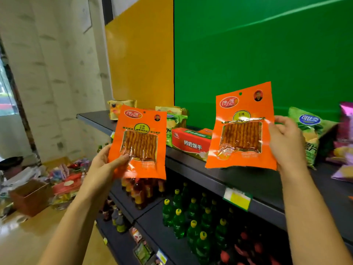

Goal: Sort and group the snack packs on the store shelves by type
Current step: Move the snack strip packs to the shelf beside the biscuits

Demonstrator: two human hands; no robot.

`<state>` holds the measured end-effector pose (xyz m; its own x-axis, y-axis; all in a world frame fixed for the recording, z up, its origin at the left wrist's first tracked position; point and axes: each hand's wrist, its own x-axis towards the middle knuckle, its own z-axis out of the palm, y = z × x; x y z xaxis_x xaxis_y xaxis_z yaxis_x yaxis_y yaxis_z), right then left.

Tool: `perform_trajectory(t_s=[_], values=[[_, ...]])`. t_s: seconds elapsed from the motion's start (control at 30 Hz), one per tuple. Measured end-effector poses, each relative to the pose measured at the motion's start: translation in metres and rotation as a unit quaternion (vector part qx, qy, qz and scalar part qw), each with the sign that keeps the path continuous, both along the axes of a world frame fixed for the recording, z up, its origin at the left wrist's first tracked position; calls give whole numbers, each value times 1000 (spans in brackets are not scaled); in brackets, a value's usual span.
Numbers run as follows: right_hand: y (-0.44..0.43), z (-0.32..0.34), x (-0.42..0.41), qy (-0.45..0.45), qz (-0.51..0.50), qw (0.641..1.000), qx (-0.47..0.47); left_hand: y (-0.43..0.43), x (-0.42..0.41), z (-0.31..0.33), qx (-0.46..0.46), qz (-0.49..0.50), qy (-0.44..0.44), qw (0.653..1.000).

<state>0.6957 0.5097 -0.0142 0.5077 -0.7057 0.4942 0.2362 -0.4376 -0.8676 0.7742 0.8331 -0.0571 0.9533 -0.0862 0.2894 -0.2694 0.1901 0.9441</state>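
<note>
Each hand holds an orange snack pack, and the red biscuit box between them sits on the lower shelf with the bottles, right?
Not quite. The head view shows the red biscuit box on the top shelf, not with the bottles. Each hand, left and right, does hold an orange snack pack.

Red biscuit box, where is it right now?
Head view: the red biscuit box lies on the top shelf, mid-frame between the two held orange packs, with a green chip bag behind its left end.

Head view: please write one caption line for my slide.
Left hand and right hand each hold one matching orange snack pack above the shelf.
</note>
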Motion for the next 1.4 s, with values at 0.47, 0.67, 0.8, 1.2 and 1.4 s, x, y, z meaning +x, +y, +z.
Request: perform_trajectory(t_s=[0.47,0.67,0.8,1.2,1.4], values=[[-23,49,146,64,-30,993,93,-42,164,62,3,-133,-69,989],[-53,41,214,160,-30,980,117,-82,221,82,13,-161,-71,984],[-63,20,259,227,-21,970,86,-106,247,93,18,-198,-69,978],[-66,-14,300,373,-1,926,61,-173,282,89,95,-295,-59,949],[-58,-13,299,435,0,899,39,-189,291,77,125,-330,-54,934]])
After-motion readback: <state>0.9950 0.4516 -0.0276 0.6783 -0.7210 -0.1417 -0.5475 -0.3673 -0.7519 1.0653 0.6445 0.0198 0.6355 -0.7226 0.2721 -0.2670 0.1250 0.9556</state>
